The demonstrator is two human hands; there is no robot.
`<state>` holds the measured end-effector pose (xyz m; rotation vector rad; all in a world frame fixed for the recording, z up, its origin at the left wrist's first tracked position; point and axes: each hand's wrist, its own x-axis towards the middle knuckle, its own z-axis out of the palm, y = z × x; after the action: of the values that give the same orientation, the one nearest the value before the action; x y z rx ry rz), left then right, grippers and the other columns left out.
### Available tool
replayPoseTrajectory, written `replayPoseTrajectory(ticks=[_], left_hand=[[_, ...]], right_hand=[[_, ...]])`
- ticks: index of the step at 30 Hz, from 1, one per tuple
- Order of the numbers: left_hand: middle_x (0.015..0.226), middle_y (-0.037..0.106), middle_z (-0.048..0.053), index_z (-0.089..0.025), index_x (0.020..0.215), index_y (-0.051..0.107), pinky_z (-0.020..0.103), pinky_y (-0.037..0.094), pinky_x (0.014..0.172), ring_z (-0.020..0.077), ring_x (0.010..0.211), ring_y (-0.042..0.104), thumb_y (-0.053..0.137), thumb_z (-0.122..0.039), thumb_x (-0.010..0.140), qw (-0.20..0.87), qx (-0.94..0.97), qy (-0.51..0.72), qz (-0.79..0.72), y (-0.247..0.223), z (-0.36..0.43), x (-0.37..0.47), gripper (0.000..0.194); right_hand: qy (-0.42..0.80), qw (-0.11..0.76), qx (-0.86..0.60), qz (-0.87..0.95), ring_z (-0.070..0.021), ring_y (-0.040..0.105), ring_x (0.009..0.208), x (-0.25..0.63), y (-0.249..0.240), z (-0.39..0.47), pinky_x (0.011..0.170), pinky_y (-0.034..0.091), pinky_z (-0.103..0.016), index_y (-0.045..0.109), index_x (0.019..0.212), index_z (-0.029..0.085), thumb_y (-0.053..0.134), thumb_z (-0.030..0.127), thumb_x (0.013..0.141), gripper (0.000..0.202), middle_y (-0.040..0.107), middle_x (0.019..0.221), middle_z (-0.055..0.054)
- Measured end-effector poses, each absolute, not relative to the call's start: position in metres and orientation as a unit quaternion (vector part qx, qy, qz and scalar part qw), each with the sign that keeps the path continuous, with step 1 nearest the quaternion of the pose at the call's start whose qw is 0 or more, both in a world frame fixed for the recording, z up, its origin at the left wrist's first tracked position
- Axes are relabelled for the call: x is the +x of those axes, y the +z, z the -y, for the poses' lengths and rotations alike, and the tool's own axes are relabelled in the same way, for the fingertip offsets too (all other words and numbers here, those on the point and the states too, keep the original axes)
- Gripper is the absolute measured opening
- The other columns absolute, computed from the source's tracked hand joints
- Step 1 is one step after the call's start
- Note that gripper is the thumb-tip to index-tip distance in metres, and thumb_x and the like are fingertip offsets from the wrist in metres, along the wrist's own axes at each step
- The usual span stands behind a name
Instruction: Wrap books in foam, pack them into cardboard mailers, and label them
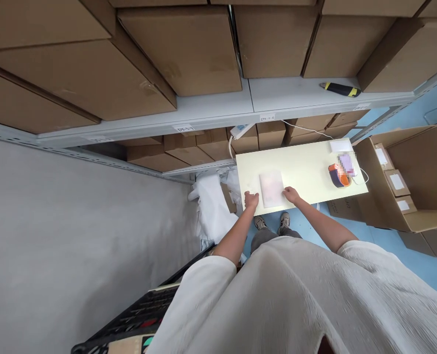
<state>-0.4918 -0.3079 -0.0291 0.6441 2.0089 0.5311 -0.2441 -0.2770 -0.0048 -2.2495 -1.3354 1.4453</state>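
Observation:
On the pale yellow table [303, 172] lies a flat, pinkish-white rectangular packet [272, 189]; its exact kind is hard to make out. My right hand [291, 194] is closed at the packet's right edge, thumb and fingers pinching it. To the left of the packet, and apart from it, my left hand [251, 199] rests near the table's left front corner with thumb and forefinger apart. I see nothing held in it. Farther right on the table stands an orange and dark purple tape dispenser-like object [339, 176].
A white block [340, 146] and a blurred purple item [346, 164] lie at the table's right end. An open carton [421, 182] with small boxes stands right. Shelves of cardboard boxes [189, 49] overhang the table; a utility knife [340, 89] lies there. White wrapping [213, 204] is heaped left.

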Motion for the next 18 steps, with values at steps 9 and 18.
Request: replayPoseTrajectory(ticks=[9, 18], left_hand=[[0.114, 0.080, 0.009, -0.026, 0.098, 0.070, 0.038, 0.056, 0.106, 0.0281, 0.120, 0.075, 0.076, -0.026, 0.085, 0.497, 0.293, 0.218, -0.787, -0.032, 0.306, -0.484, 0.015], [0.135, 0.075, 0.010, -0.026, 0.119, 0.059, 0.035, 0.053, 0.109, 0.0255, 0.129, 0.072, 0.075, -0.017, 0.085, 0.506, 0.297, 0.254, -0.769, -0.030, 0.300, -0.488, 0.038]], right_hand=[[0.476, 0.065, -0.763, 0.432, -0.0305, 0.072, 0.120, -0.256, -0.015, 0.278, 0.101, 0.057, -0.038, 0.073, 0.130, 0.020, 0.068, 0.035, 0.084, 0.049, 0.077, 0.132, -0.014], [0.530, 0.122, -0.743, 0.390, -0.0235, 0.072, 0.095, -0.283, -0.014, 0.272, 0.082, 0.061, -0.033, 0.076, 0.123, 0.021, 0.073, 0.038, 0.080, 0.046, 0.078, 0.108, -0.007]])
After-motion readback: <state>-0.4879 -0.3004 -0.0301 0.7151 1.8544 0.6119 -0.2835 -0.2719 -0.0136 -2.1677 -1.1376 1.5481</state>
